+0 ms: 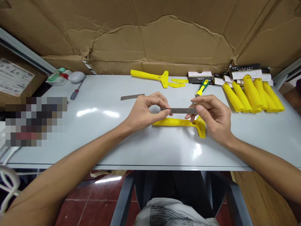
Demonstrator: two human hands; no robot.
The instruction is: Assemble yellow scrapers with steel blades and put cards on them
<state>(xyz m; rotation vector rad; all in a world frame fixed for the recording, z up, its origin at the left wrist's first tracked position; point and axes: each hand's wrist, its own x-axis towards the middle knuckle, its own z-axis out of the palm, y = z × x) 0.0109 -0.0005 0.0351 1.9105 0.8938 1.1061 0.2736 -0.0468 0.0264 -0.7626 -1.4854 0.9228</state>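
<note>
A flat grey metal blade (182, 110) is held level above the table, one end in each hand. My left hand (148, 110) pinches its left end between thumb and fingers. At the right end, my right hand (211, 117) grips it with the thumb in front. Below the blade lies a yellow scraper handle (175, 122) with a T-shaped head, partly hidden by my right fingers. A second grey blade (131, 97) rests on the table just behind my left hand. Behind my right hand lies a screwdriver (202, 88) with a green and yellow handle; its shaft is partly covered.
Another yellow scraper handle (148, 75) and loose yellow pieces (177, 83) lie at the back. Black-and-white boxes (199, 77) and several finished-looking yellow scrapers (252, 92) are at the right. A small screwdriver (74, 94) lies at the left. Cardboard (164, 40) walls the rear.
</note>
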